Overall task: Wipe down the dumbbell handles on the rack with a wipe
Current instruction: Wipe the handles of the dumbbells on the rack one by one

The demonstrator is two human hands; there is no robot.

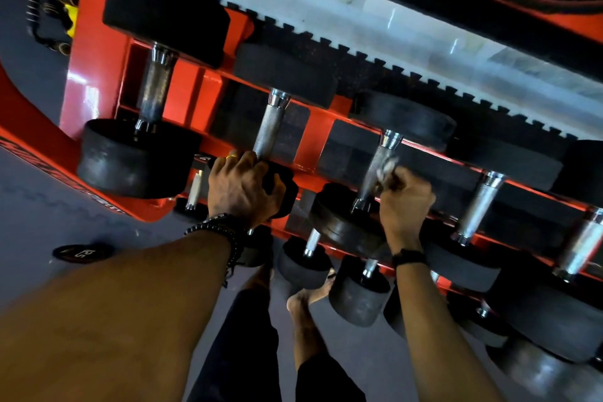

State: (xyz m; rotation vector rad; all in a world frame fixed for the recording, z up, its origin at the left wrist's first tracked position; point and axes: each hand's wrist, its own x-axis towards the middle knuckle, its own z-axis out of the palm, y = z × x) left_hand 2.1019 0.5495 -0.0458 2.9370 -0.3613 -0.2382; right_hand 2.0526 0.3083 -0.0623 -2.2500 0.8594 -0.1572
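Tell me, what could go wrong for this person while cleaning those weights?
Bare feet stand right below the rack's lower dumbbells; a weight nudged loose could land on them. The left hand grips a dumbbell's near end, so a tug might roll it off. The wipe in the right hand looks small and may slip off the knurled handle.

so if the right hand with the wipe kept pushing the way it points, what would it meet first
Most likely the knurled silver handle of the black dumbbell right in front of it: the right hand pinches the crumpled white wipe against or just beside that handle. Depth is unclear, so contact is uncertain.
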